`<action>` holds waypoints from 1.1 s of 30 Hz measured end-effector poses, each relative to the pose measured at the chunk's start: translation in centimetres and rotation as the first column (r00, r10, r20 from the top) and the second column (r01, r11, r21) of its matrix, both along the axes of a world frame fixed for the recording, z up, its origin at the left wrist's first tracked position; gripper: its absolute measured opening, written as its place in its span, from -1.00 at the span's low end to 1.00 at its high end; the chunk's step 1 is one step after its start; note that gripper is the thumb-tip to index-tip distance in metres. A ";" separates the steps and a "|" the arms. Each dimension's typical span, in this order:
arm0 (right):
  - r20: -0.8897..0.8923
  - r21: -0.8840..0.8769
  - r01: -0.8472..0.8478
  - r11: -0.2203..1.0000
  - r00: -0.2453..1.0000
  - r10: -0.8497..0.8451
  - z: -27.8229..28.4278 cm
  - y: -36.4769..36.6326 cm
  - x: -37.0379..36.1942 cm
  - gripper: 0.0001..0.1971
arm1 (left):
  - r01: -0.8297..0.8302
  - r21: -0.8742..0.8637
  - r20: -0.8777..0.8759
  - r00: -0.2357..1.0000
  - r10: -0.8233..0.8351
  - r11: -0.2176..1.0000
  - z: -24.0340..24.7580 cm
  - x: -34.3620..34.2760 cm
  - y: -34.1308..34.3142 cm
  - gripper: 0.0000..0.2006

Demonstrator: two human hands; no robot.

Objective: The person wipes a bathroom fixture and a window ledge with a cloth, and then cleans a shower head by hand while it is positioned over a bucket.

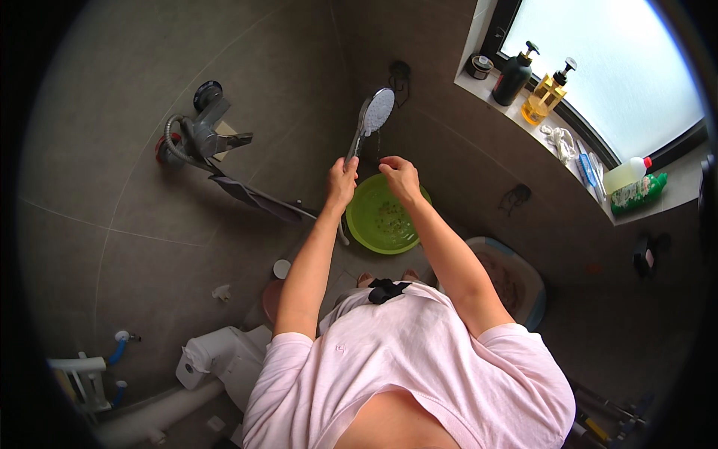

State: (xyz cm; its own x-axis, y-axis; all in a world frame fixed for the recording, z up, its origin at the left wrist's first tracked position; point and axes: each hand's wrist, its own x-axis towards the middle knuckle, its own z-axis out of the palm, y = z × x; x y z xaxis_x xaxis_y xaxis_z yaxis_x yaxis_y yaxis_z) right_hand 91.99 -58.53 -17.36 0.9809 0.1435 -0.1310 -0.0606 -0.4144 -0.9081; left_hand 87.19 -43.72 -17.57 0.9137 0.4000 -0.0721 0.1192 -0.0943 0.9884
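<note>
My left hand [342, 182] is wrapped round the handle of a chrome shower head [379, 110], raised with its pale spray face tilted to the right. A thin trickle of water falls from it. Beside the trickle, my right hand [402, 178] has its fingers curled in; a small dark bit shows at the fingertips, too small to name. Below both hands a round lime-green basin [362, 226] stands on the floor, with water and several small brownish pieces in it. The hose [288, 206] runs from the wall mixer tap [211, 127] toward the basin's left side.
On the window ledge at the right stand a black pump bottle [512, 78], an amber pump bottle [540, 103], brushes and a green bottle [638, 193]. A pale tub [535, 288] sits right of my legs. A white toilet [238, 359] is at the lower left.
</note>
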 end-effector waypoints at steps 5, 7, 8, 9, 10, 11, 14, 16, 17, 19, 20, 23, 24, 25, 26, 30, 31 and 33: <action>-0.022 0.012 0.027 1.000 0.999 -0.027 -0.2 -1.0 0.7 -0.70 | 0.001 0.147 0.000 1.000 -0.001 0.989 0.9 0.0 0.2 -0.65; -0.023 0.011 0.027 1.000 0.999 -0.027 -0.4 -1.1 0.9 -0.70 | 0.003 0.181 0.003 1.000 -0.003 0.984 1.4 0.0 0.1 -0.63; -0.024 0.009 0.022 1.000 0.999 -0.022 -0.5 -1.1 0.9 -0.70 | 0.000 0.214 0.006 1.000 -0.002 0.977 1.6 -0.1 0.1 -0.62; -0.025 0.010 0.022 1.000 0.999 -0.021 -0.7 -1.2 1.0 -0.70 | 0.000 0.215 0.006 1.000 -0.001 0.977 1.5 -0.1 0.2 -0.62; -0.032 0.005 0.028 1.000 0.999 -0.028 -0.8 -1.3 1.0 -0.70 | 0.006 0.236 0.000 1.000 -0.007 0.972 1.4 0.0 0.4 -0.63; -0.039 0.000 0.034 0.999 0.999 -0.034 -0.8 -1.4 1.1 -0.70 | 0.013 0.257 -0.006 1.000 -0.012 0.966 1.3 0.1 0.6 -0.64; -0.051 -0.008 0.041 0.999 0.998 -0.042 -0.8 -1.8 1.2 -0.69 | 0.022 0.347 0.000 1.000 -0.024 0.938 1.0 0.5 1.5 -0.63; -0.049 -0.010 0.044 0.999 0.998 -0.044 -1.2 -2.3 1.5 -0.69 | 0.035 0.387 -0.012 0.999 -0.033 0.921 0.9 0.9 1.9 -0.63; -0.048 -0.012 0.044 0.999 0.998 -0.045 -1.1 -2.3 1.4 -0.69 | 0.047 0.426 -0.026 0.999 -0.040 0.903 1.0 1.0 2.2 -0.63; -0.048 -0.012 0.047 0.999 0.998 -0.047 -0.8 -2.5 1.2 -0.69 | 0.080 0.464 -0.083 0.995 -0.047 0.882 1.2 1.3 2.9 -0.58; -0.046 -0.013 0.050 0.999 0.998 -0.051 -0.5 -2.6 1.1 -0.68 | 0.115 0.499 -0.140 0.989 -0.052 0.859 1.5 1.4 3.2 -0.53; -0.053 -0.012 0.054 0.998 0.997 -0.055 -0.7 -3.1 1.2 -0.68 | 0.215 0.491 -0.263 0.961 -0.091 0.845 2.6 1.5 3.7 -0.51; -0.053 -0.011 0.058 0.998 0.997 -0.058 -1.2 -3.4 1.4 -0.68 | 0.217 0.492 -0.262 0.960 -0.094 0.843 3.2 1.6 3.6 -0.51; -0.068 -0.009 0.065 0.998 0.996 -0.066 -1.8 -3.7 1.7 -0.68 | 0.244 0.497 -0.300 0.949 -0.099 0.833 3.7 1.6 3.5 -0.52; -0.083 -0.007 0.070 0.998 0.994 -0.071 -2.0 -3.8 1.8 -0.69 | 0.269 0.500 -0.338 0.936 -0.101 0.823 4.4 1.6 3.4 -0.52; -0.088 -0.007 0.077 0.997 0.993 -0.078 -2.2 -4.1 2.0 -0.69 | 0.331 0.550 -0.388 0.914 -0.116 0.767 6.5 1.6 3.4 -0.55; -0.088 -0.008 0.076 0.997 0.993 -0.076 -2.4 -4.1 2.1 -0.68 | 0.333 0.567 -0.383 0.916 -0.116 0.754 6.7 1.6 3.4 -0.56; -0.089 -0.009 0.076 0.997 0.993 -0.076 -2.3 -4.2 2.1 -0.68 | 0.336 0.583 -0.379 0.918 -0.118 0.740 7.2 1.6 3.3 -0.57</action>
